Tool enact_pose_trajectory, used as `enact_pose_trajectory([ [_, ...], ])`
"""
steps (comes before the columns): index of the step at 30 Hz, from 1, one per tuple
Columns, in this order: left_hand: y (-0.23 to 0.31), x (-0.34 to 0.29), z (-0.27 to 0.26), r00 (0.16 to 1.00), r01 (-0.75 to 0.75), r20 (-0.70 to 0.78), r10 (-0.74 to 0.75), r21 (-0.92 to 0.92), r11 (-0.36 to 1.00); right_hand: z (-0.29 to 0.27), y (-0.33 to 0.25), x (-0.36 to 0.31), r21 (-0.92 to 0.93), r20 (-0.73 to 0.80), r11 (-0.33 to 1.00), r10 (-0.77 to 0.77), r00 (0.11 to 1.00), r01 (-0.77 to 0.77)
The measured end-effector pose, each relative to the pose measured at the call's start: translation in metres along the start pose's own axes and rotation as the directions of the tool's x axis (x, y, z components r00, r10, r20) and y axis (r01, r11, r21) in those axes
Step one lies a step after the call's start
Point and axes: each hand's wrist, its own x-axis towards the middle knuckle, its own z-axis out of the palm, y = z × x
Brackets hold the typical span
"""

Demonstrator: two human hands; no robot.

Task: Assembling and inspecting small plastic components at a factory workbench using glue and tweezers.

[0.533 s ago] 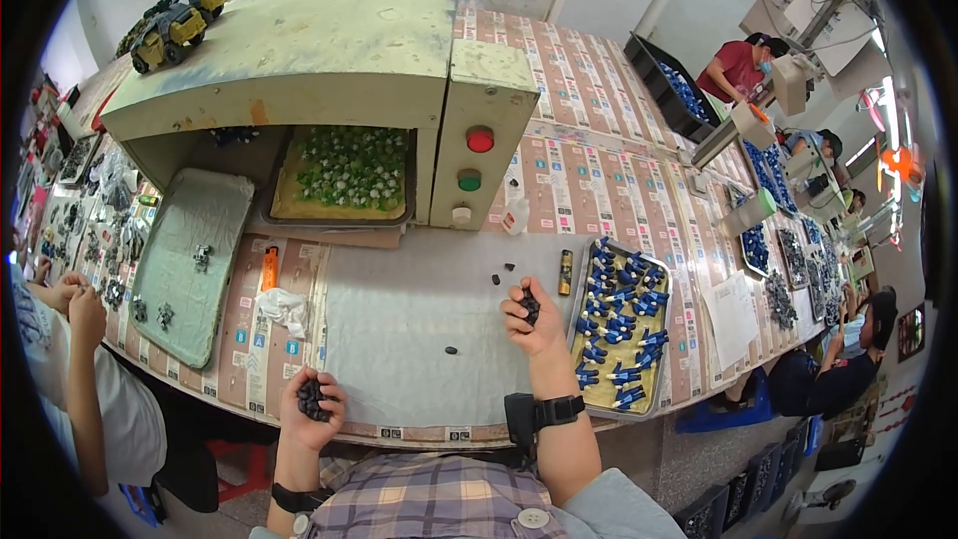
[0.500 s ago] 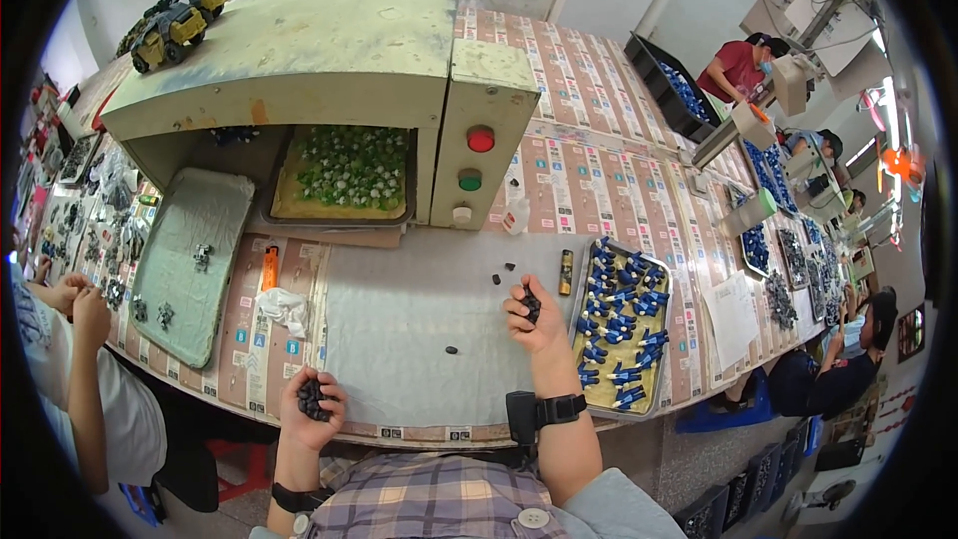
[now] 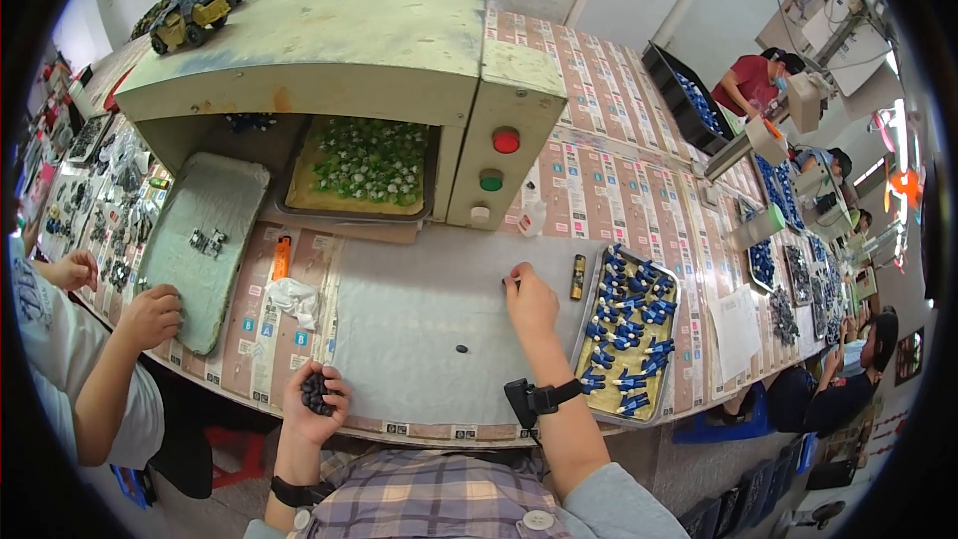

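My left hand [image 3: 317, 404] is cupped closed around a clump of small black oval pieces [image 3: 317, 394], at the table's front edge. Back of the hand up, my right hand [image 3: 530, 301] reaches onto the pale sheet [image 3: 419, 309], its fingers curled. A dark bit shows at its fingertips; its palm is hidden. One loose black piece [image 3: 461, 348] lies on the sheet between my hands. To the right of my right hand are a small dark cylinder [image 3: 578, 277] and a tray [image 3: 667, 284] of blue and white figures.
Ahead stands a cream machine [image 3: 329, 50] with a tray of green and white pieces in its opening. A metal tray [image 3: 200, 279], an orange-handled tool [image 3: 282, 258] and crumpled tissue [image 3: 293, 301] lie left. A co-worker's hand [image 3: 150, 317] touches the metal tray.
My right hand has turned palm-down and moved slightly forward and left, over the two loose black pieces there. My left hand keeps its clump. The co-worker's hands have moved apart, one onto the metal tray.
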Motion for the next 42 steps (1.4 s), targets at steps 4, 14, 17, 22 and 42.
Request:
enact_pose_trajectory([
  [4,0.002,0.000,-0.003,1.000,-0.005,-0.024,0.005,-0.001,1.000,0.005,0.000,0.002,-0.120,0.086,0.992,-0.038,0.996,0.048],
  [14,0.001,-0.003,-0.009,1.000,0.007,0.029,-0.006,-0.041,0.999,-0.019,0.024,-0.007,0.757,0.650,0.174,-0.102,0.753,-0.630],
  [17,0.001,-0.004,-0.008,1.000,0.005,0.027,-0.005,-0.028,1.000,-0.015,0.032,-0.020,0.560,0.618,-0.415,-0.368,0.695,-0.718],
  [22,-0.003,-0.008,-0.002,1.000,0.003,0.020,-0.002,-0.030,1.000,-0.009,0.021,-0.025,0.505,0.581,-0.519,-0.387,0.716,-0.690],
  [42,0.000,-0.003,-0.013,1.000,0.024,0.010,-0.023,-0.044,0.999,-0.019,-0.032,-0.094,0.171,0.326,0.976,-0.186,0.927,0.136],
])
